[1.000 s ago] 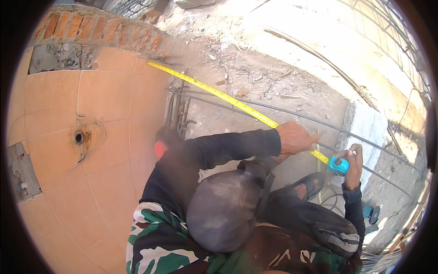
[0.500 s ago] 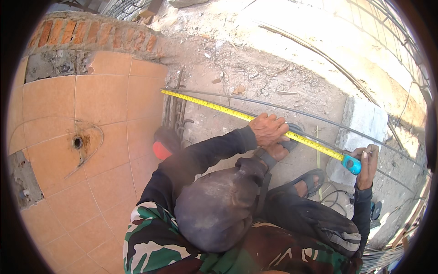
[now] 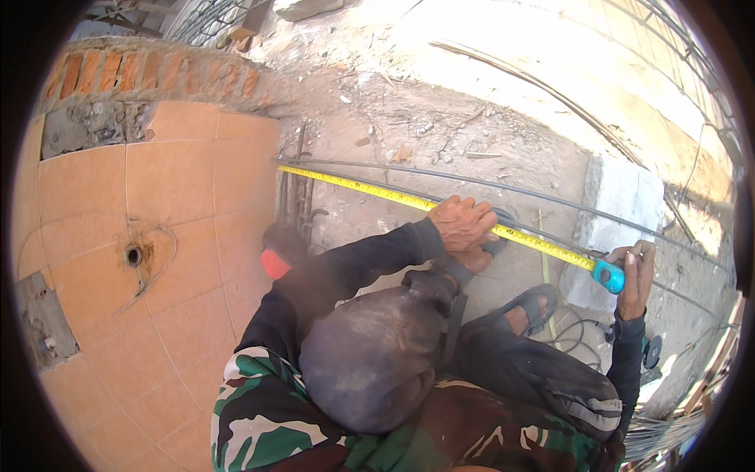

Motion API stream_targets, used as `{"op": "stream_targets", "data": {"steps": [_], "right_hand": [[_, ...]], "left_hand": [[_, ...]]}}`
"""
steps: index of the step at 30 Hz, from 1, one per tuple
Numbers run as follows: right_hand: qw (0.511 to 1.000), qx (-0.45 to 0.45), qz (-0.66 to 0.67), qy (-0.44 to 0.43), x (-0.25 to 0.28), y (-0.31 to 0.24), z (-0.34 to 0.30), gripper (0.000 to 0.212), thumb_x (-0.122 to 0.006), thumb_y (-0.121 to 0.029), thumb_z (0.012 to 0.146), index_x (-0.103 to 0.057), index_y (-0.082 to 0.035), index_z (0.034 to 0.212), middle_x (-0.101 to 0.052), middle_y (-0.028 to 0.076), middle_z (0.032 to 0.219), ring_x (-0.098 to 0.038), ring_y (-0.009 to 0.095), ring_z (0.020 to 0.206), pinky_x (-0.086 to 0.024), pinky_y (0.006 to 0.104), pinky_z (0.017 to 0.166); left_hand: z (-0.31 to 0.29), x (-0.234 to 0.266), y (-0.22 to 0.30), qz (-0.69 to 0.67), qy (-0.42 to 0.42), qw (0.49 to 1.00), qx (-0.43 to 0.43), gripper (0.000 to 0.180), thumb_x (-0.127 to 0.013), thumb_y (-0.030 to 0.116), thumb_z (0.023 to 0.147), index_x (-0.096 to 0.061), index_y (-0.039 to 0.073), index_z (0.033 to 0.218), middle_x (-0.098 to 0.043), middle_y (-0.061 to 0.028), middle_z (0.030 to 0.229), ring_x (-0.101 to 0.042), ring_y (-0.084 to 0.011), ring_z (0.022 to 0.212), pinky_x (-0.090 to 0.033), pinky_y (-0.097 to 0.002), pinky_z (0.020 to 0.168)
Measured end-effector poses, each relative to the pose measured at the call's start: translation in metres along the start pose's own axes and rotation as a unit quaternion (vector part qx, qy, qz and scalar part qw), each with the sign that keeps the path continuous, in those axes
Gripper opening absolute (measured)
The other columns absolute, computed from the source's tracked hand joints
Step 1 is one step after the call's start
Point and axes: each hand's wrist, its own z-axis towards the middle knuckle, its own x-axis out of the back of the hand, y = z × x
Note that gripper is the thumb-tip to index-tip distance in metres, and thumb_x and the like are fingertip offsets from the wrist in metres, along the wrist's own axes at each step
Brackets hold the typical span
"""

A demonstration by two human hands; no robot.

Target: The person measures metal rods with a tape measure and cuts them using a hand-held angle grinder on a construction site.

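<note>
A yellow tape-measure blade (image 3: pixel 354 185) runs out straight from its teal case (image 3: pixel 608 276), along thin dark steel rods. My left hand (image 3: pixel 465 228) is closed over the blade at about mid-length, fingers curled down; whether it also grips a rod under it cannot be made out. At the right, my right hand (image 3: pixel 635 277) grips the case, with the thumb and fingers around its outer end. One long steel rod (image 3: pixel 503 187) lies just beyond the blade and slants past the case. The blade's far-left end lies by the tile edge, over short bent steel bars (image 3: pixel 297 197).
Orange floor tiles (image 3: pixel 169 181) with a drain hole (image 3: pixel 134 256) cover the left. A pale block (image 3: pixel 625 200) lies under the rods. My sandalled foot (image 3: pixel 535 309) is close to a dark cable (image 3: pixel 580 338). Brick edging (image 3: pixel 149 72) stands far left; wire bundles (image 3: pixel 668 436) lie lower right.
The view has shifted slightly. Both hands keep their hold on the tape measure, and the blade lies along the rods as before.
</note>
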Motion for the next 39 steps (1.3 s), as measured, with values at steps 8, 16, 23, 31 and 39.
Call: {"op": "stream_targets", "data": {"steps": [8,16,23,31,39], "right_hand": [[1.000,0.011,-0.003,-0.003,-0.003,-0.001,0.000,0.017,-0.039,-0.022,0.100,-0.038,-0.005,0.101,-0.061,0.014,0.083,-0.058,0.017,0.076,-0.046,0.0289,0.075],[1.000,0.002,0.004,-0.001,0.000,-0.001,-0.002,0.016,-0.038,-0.021,0.101,-0.038,-0.005,0.100,-0.060,0.014,0.083,-0.059,0.018,0.076,-0.047,0.0296,0.075],[1.000,0.000,0.002,-0.004,0.001,-0.004,-0.005,0.016,-0.038,-0.020,0.101,-0.039,-0.004,0.103,-0.060,0.013,0.085,-0.058,0.017,0.079,-0.046,0.0300,0.078],[1.000,0.002,-0.020,0.001,0.006,0.000,-0.006,0.016,-0.038,-0.020,0.101,-0.039,-0.004,0.102,-0.060,0.013,0.085,-0.057,0.017,0.078,-0.046,0.0299,0.077],[1.000,-0.008,0.010,0.007,0.006,0.006,-0.002,0.015,-0.038,-0.019,0.101,-0.039,-0.004,0.101,-0.060,0.013,0.081,-0.058,0.017,0.075,-0.047,0.0302,0.075]], "left_hand": [[-0.002,0.006,0.001,0.019,-0.002,1.000,-0.005,0.037,-0.061,0.046,0.084,-0.049,0.011,0.082,-0.052,-0.0051,0.079,-0.058,-0.0206,0.067,-0.046,-0.0337,0.053],[0.000,0.007,0.003,0.016,0.005,1.000,-0.009,0.036,-0.060,0.045,0.085,-0.049,0.011,0.082,-0.052,-0.0051,0.078,-0.058,-0.0207,0.065,-0.045,-0.0337,0.052],[0.002,0.004,0.003,0.003,-0.005,1.000,-0.012,0.036,-0.060,0.045,0.086,-0.049,0.011,0.084,-0.052,-0.0059,0.079,-0.058,-0.0213,0.066,-0.047,-0.0345,0.054],[0.006,-0.001,0.004,-0.012,-0.017,1.000,-0.009,0.036,-0.059,0.045,0.087,-0.050,0.011,0.085,-0.053,-0.0061,0.080,-0.060,-0.0222,0.068,-0.048,-0.0356,0.056],[0.007,0.000,0.005,-0.016,-0.023,1.000,0.000,0.036,-0.060,0.045,0.086,-0.052,0.011,0.087,-0.055,-0.0061,0.083,-0.060,-0.0230,0.070,-0.048,-0.0365,0.059]]}}
